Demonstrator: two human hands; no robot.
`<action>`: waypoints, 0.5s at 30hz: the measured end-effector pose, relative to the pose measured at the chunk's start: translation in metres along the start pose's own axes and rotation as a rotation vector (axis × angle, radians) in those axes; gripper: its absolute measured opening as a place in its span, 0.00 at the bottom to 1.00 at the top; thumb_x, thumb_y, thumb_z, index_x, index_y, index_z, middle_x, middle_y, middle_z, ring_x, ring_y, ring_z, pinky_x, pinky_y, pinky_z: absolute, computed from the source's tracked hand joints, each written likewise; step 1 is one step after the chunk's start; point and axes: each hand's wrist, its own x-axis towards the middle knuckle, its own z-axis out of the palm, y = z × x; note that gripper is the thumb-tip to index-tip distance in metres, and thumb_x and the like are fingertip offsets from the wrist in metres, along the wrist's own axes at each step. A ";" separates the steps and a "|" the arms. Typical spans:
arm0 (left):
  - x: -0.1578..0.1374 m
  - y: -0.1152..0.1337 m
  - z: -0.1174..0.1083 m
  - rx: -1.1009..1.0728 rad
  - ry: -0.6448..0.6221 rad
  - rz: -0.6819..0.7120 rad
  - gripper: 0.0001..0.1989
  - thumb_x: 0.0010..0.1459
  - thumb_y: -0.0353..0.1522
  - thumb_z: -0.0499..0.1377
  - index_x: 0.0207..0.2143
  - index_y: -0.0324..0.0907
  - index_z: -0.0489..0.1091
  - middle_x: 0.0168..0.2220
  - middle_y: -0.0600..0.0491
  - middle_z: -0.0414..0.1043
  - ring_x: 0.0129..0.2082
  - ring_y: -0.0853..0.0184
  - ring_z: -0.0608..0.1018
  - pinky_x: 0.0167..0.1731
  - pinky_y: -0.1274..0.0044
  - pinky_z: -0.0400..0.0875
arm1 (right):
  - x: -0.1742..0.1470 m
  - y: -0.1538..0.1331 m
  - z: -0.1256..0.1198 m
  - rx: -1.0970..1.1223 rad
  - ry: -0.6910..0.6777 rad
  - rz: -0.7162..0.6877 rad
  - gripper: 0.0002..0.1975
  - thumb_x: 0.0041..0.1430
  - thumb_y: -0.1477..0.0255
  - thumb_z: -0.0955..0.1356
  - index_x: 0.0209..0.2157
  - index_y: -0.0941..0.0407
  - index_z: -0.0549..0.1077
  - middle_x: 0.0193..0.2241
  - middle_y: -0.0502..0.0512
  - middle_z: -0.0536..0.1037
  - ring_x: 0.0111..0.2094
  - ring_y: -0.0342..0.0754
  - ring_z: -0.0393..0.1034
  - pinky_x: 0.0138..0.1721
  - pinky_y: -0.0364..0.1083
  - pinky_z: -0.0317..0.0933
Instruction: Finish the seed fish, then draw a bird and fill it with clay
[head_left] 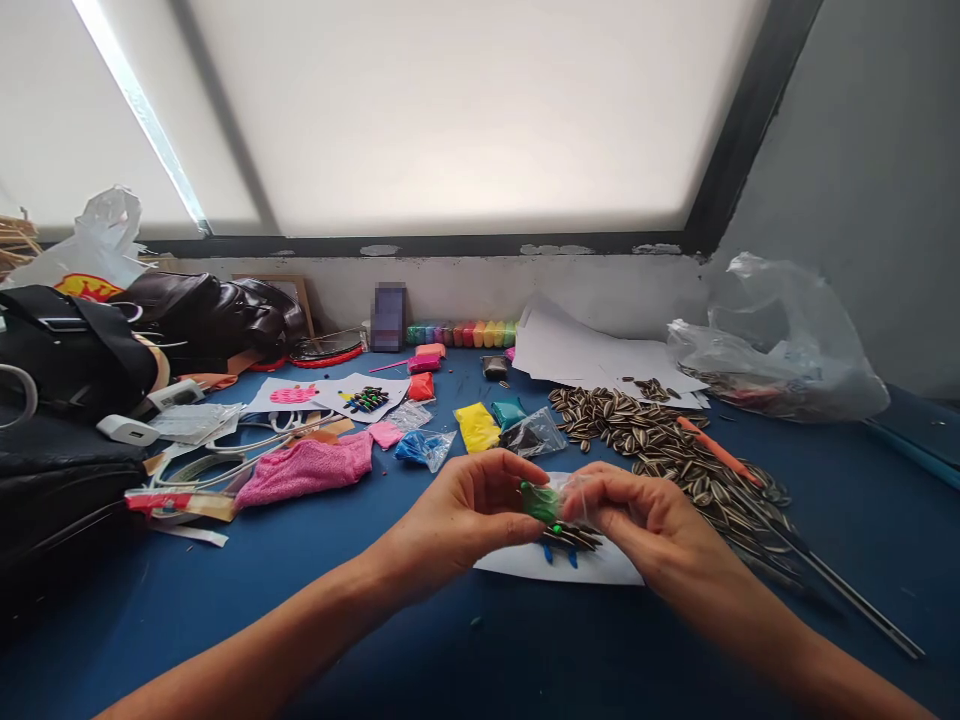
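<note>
Head cam view, looking down at a blue surface (420, 640) w/ 2 bare hands at work, approx center. L hand (476, 505) has a narrow grip, thumb & fingertips on a small green packet (537, 502); R hand (649, 515) pinches the same packet's clear plastic at its other end. Packet is held up btwn the hands, above a white sheet (600, 572) bearing dark striped seeds, a bright green bit & 2 blue bits (573, 559), partly hidden by hands.

Just beyond hands: yellow packet (476, 428), teal packet (509, 413), black packet (525, 434) & blue packet (421, 448). To the R, a big seed pile (611, 422), w/ an orange stick (718, 450) & a thin metal rod (862, 597) lying on/near it. Far R: clear plastic bag (802, 350). Behind seeds: white papers (577, 350), a few seeds on top.

L side: pink cloth (307, 470), white cables, black bags (67, 350). At back, by wall: row of colored packs (461, 335) next to an upright phone-like item (388, 318), its screen blurred.
</note>
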 end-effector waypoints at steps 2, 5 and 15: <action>0.001 -0.003 0.000 0.032 0.013 0.014 0.19 0.46 0.27 0.70 0.41 0.37 0.71 0.33 0.51 0.77 0.33 0.68 0.79 0.36 0.77 0.74 | 0.001 0.001 0.000 0.064 0.005 0.027 0.10 0.62 0.64 0.67 0.30 0.52 0.77 0.33 0.49 0.77 0.39 0.48 0.70 0.44 0.47 0.61; 0.001 -0.006 -0.001 0.095 0.051 0.026 0.17 0.46 0.27 0.69 0.39 0.36 0.70 0.27 0.53 0.75 0.26 0.70 0.76 0.27 0.79 0.72 | 0.001 0.000 0.000 0.158 -0.013 0.062 0.09 0.61 0.62 0.69 0.34 0.51 0.79 0.35 0.49 0.79 0.37 0.47 0.70 0.42 0.45 0.63; -0.003 0.003 0.002 0.088 0.066 -0.007 0.12 0.48 0.30 0.69 0.33 0.33 0.73 0.24 0.52 0.76 0.24 0.69 0.78 0.29 0.78 0.75 | -0.002 -0.005 0.000 0.123 -0.052 0.065 0.11 0.58 0.60 0.71 0.37 0.52 0.81 0.33 0.51 0.81 0.38 0.49 0.71 0.43 0.47 0.62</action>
